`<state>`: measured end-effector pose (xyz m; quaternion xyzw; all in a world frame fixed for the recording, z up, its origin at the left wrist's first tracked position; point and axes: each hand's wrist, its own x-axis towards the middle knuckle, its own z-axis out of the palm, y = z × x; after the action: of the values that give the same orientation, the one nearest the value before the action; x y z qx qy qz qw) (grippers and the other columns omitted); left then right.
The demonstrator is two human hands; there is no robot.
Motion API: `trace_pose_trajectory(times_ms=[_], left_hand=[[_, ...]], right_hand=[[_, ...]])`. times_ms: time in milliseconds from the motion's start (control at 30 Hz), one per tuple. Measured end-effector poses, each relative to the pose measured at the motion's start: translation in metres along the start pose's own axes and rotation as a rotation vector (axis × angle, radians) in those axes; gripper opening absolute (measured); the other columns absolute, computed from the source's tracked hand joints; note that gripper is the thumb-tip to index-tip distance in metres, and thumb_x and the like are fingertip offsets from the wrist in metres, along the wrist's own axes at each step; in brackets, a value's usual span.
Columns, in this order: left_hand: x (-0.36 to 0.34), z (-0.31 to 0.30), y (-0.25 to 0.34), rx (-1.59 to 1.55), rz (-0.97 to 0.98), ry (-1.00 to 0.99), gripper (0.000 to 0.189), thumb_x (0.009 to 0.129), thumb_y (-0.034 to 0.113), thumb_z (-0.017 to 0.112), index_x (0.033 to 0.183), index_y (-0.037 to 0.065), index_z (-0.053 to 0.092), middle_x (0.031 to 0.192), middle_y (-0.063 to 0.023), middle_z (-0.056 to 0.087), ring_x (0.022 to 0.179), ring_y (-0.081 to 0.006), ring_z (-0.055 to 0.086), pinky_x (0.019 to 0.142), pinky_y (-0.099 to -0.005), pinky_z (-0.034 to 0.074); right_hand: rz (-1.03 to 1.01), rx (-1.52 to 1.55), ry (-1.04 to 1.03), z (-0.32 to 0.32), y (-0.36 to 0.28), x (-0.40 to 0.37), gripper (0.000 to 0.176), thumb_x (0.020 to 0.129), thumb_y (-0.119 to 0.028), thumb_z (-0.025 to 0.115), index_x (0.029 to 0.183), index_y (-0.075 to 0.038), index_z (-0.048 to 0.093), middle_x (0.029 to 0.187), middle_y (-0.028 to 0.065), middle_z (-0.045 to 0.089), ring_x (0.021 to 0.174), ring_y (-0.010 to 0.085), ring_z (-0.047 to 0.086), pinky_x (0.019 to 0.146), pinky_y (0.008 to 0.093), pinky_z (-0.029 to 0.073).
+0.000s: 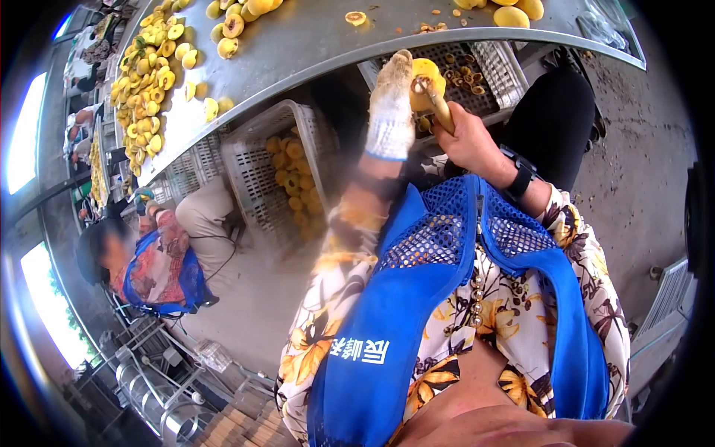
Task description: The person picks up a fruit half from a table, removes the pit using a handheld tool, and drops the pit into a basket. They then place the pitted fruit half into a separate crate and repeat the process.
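Observation:
My left hand (392,104), in a soiled white knit glove, holds a yellow halved fruit (427,83) with its cut side turned towards my other hand. My right hand (469,140) is bare and wrapped round the wooden handle of a tool (442,113). The tool's tip meets the middle of the fruit, where the pit area looks brown. Both hands are just off the near edge of the metal table (313,56), above a crate (506,73) holding brown pits or scraps.
Many yellow fruit halves (153,89) lie on the table at the left, others along its far side. A white crate (257,160) of yellow fruit stands below the table. Another person (160,261) sits at the left. A metal frame (663,320) stands at the right.

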<state>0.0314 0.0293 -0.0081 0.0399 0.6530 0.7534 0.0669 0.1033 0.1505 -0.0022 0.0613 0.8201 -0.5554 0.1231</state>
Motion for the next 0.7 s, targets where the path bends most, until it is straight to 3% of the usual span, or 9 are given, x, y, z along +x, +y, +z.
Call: trace_pose_trajectory(times_ms=[67, 233, 300, 367, 467, 567, 600, 700], left_hand=[[-0.011, 0.018, 0.02, -0.385, -0.185, 0.241, 0.028, 0.088, 0.032, 0.06, 0.091, 0.005, 0.059, 0.075, -0.0065, 0.061, 0.064, -0.0177, 0.06, 0.054, -0.0307, 0.051], [-0.001, 0.004, 0.014, -0.379, -0.42, 0.25, 0.031, 0.085, 0.036, 0.063, 0.084, 0.006, 0.06, 0.073, -0.0061, 0.061, 0.06, -0.0168, 0.059, 0.051, -0.0287, 0.049], [0.007, 0.005, -0.002, -0.181, -0.392, 0.345, 0.031, 0.084, 0.037, 0.064, 0.082, 0.006, 0.061, 0.072, -0.005, 0.061, 0.059, -0.0158, 0.058, 0.051, -0.0277, 0.047], [0.014, 0.003, -0.028, -0.164, -0.166, 0.215, 0.032, 0.083, 0.037, 0.065, 0.082, 0.005, 0.062, 0.072, -0.0043, 0.061, 0.061, -0.0137, 0.057, 0.052, -0.0266, 0.045], [0.02, -0.016, -0.052, 0.409, 0.21, -0.015, 0.027, 0.07, 0.019, 0.057, 0.091, 0.002, 0.056, 0.073, -0.0077, 0.061, 0.065, -0.025, 0.058, 0.06, -0.0344, 0.048], [0.021, -0.015, -0.065, 0.327, 0.197, 0.011, 0.022, 0.07, 0.016, 0.058, 0.088, 0.003, 0.058, 0.073, -0.0075, 0.062, 0.065, -0.0234, 0.058, 0.061, -0.0341, 0.047], [0.027, -0.016, -0.071, 0.263, 0.189, 0.054, 0.02, 0.077, 0.022, 0.062, 0.083, 0.004, 0.061, 0.073, -0.0055, 0.062, 0.063, -0.0158, 0.056, 0.056, -0.0292, 0.045], [0.019, -0.003, -0.035, 0.026, -0.027, 0.136, 0.028, 0.084, 0.032, 0.065, 0.076, 0.005, 0.064, 0.065, -0.0021, 0.061, 0.053, -0.008, 0.053, 0.048, -0.0235, 0.042]], right_hand=[[-0.034, 0.014, -0.006, 0.004, -0.006, -0.003, 0.018, 0.081, -0.01, 0.056, 0.095, 0.001, 0.05, 0.072, 0.0184, 0.056, 0.066, 0.023, 0.056, 0.061, 0.0361, 0.044], [0.073, 0.097, -0.026, 0.016, -0.004, -0.001, 0.017, 0.08, -0.007, 0.051, 0.095, 0.001, 0.05, 0.066, 0.0108, 0.054, 0.061, 0.0179, 0.054, 0.058, 0.0321, 0.044], [0.089, 0.125, -0.046, 0.017, -0.004, 0.0, 0.016, 0.08, -0.007, 0.049, 0.094, 0.001, 0.05, 0.065, 0.0076, 0.054, 0.056, 0.0157, 0.053, 0.053, 0.0299, 0.044], [0.073, 0.16, -0.091, 0.016, -0.003, 0.001, 0.015, 0.08, -0.006, 0.048, 0.093, 0.0, 0.05, 0.065, 0.0044, 0.053, 0.05, 0.0125, 0.051, 0.047, 0.0273, 0.042], [0.214, 0.329, -0.16, 0.013, -0.008, 0.0, 0.013, 0.081, -0.005, 0.047, 0.093, -0.002, 0.048, 0.062, 0.0009, 0.05, 0.041, 0.0074, 0.044, 0.039, 0.0227, 0.037], [0.297, 0.532, -0.262, 0.003, -0.024, -0.003, 0.013, 0.081, -0.004, 0.046, 0.095, -0.004, 0.046, 0.06, -0.0012, 0.046, 0.039, 0.0053, 0.04, 0.036, 0.0211, 0.035], [0.318, 0.565, -0.278, 0.006, -0.017, -0.001, 0.015, 0.083, -0.004, 0.046, 0.097, -0.004, 0.044, 0.059, -0.002, 0.043, 0.038, 0.0048, 0.037, 0.036, 0.0206, 0.034], [0.371, 0.756, -0.392, 0.004, -0.019, -0.002, 0.015, 0.085, -0.005, 0.047, 0.099, -0.004, 0.044, 0.058, -0.0016, 0.041, 0.037, 0.0044, 0.035, 0.035, 0.0202, 0.032]])
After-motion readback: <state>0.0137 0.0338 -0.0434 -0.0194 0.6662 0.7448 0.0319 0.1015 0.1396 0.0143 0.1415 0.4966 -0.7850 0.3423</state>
